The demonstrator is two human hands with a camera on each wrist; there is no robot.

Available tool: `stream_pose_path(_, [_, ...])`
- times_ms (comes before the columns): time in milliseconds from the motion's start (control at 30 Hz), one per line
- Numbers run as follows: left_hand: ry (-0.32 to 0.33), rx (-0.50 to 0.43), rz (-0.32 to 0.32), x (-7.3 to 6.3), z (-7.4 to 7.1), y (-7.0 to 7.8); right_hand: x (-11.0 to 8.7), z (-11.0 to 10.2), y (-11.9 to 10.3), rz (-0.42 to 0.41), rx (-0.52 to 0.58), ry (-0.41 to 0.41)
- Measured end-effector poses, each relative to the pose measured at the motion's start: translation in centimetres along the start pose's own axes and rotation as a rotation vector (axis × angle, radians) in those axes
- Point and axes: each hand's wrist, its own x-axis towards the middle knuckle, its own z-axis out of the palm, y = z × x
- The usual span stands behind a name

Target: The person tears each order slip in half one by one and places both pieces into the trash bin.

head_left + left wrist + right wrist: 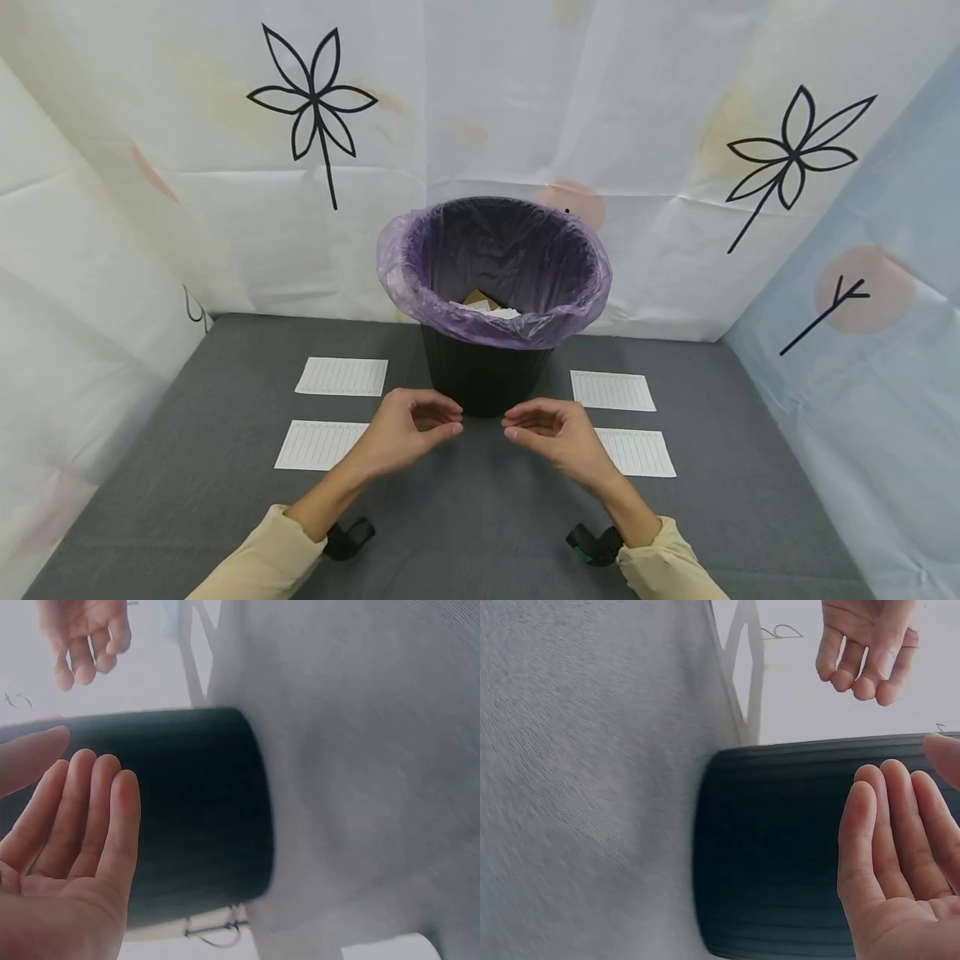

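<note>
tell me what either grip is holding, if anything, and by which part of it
Nothing is held: the left grip and the right grip are both empty, in front of the bin.

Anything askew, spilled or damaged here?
Nothing stands out. The bin stands upright, purple liner draped over its front rim, scraps inside; four lined sheets lie flat, two per side. The left hand and right hand hold nothing.

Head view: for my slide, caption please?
Left hand and right hand, fingers empty, before a purple-lined bin, white cards alongside.
</note>
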Motion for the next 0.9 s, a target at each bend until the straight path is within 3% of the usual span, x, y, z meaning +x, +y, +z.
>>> stream_pose_path(200, [0.045,0.079,-0.030,-1.5,-1.7,-2.2,0.4,1.4,1.6,0.027,0.019,-0.025])
stream_pose_path(433, [0.089,0.153,-0.060,-3.7,-4.9,-4.4,1.1,3.0,3.4,0.037,0.003,-0.045])
stream_pose_path(700, [0.173,0.305,-0.168,-6.3,-9.0,-6.4,1.9,5.2,4.5,0.065,-0.001,-0.045])
stream_pose_path(900, [0.225,0.435,-0.224,-7.5,-11.0,-7.5,2.8,7.2,5.0,0.074,-0.019,-0.058])
